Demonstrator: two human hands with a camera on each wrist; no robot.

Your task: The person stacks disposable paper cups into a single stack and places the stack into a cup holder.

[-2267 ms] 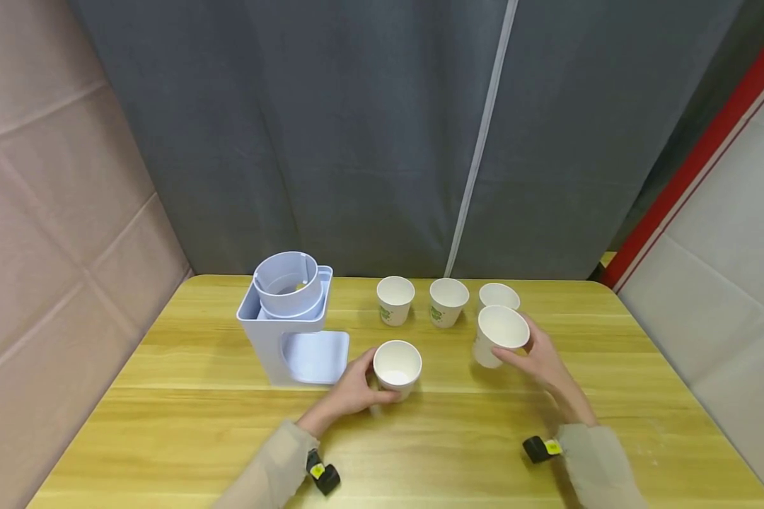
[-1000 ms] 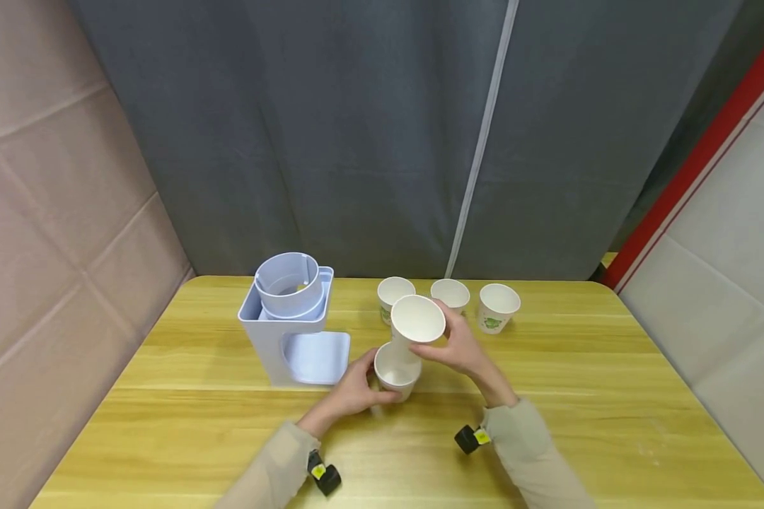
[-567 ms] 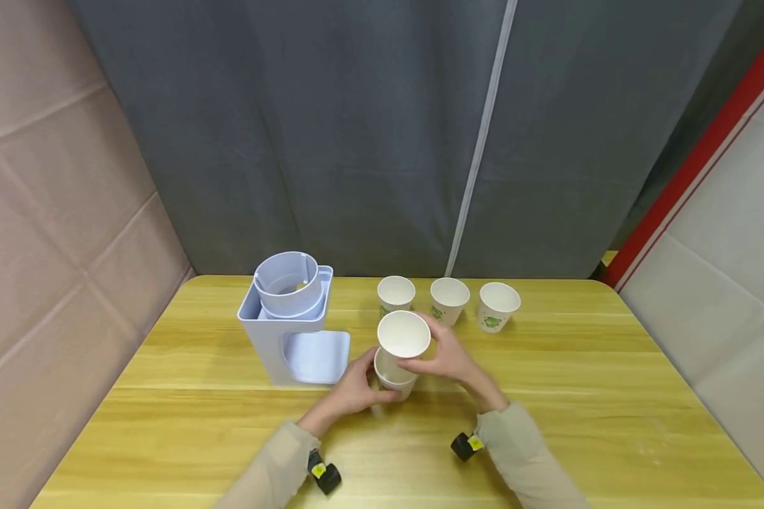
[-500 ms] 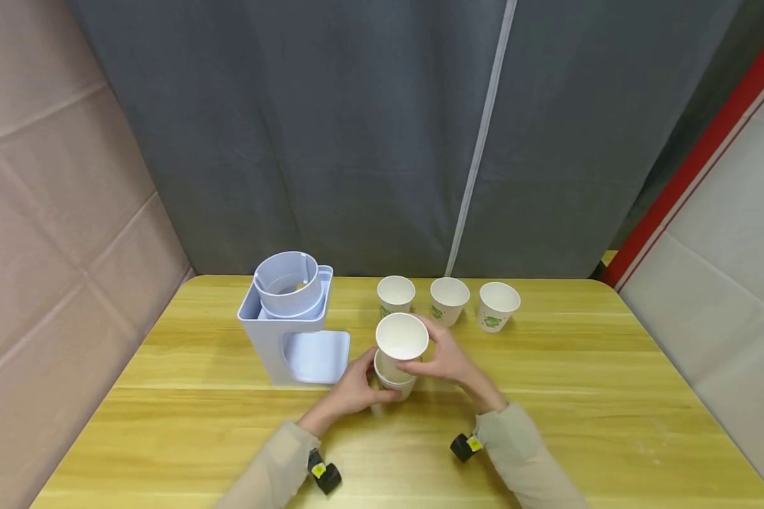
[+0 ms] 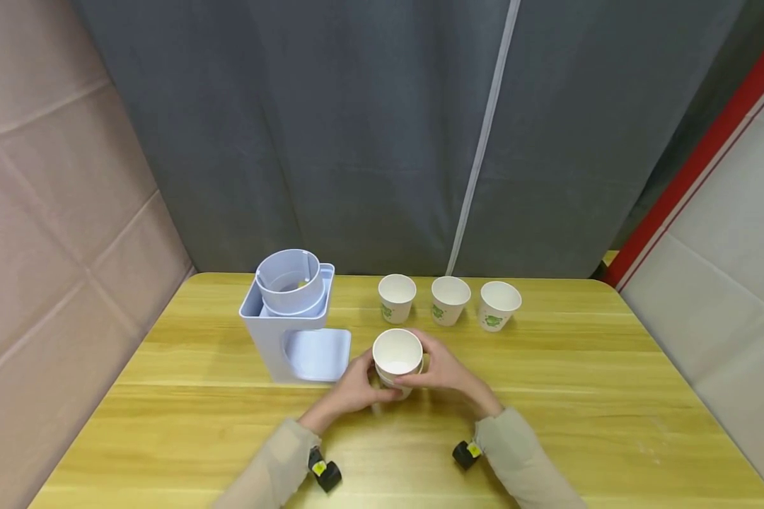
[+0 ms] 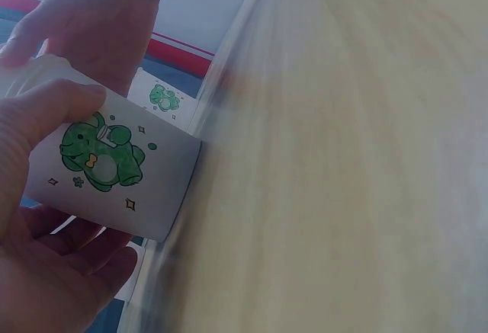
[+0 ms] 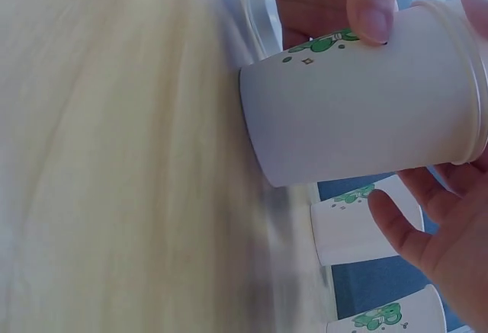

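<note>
Two white paper cups stand nested and upright in front of me; the inner cup sits down inside the outer cup, which carries a green cartoon animal print. My left hand grips the outer cup from the left, its thumb on the printed wall in the left wrist view. From the right, my right hand holds the inner cup near its rim, thumb in front and fingers behind. In the right wrist view, the outer cup's base rests on the wooden table, with the stacked rims close together.
Behind the hands stand three more paper cups in a row: left, middle and right. A pale lilac plastic dispenser-like stand with a round holder is at the left. A grey curtain hangs behind the table.
My right hand brought a cup leftward from beside the right-hand cup of the back row, then lowered it into the cup my left hand holds. The left hand stayed in place.
</note>
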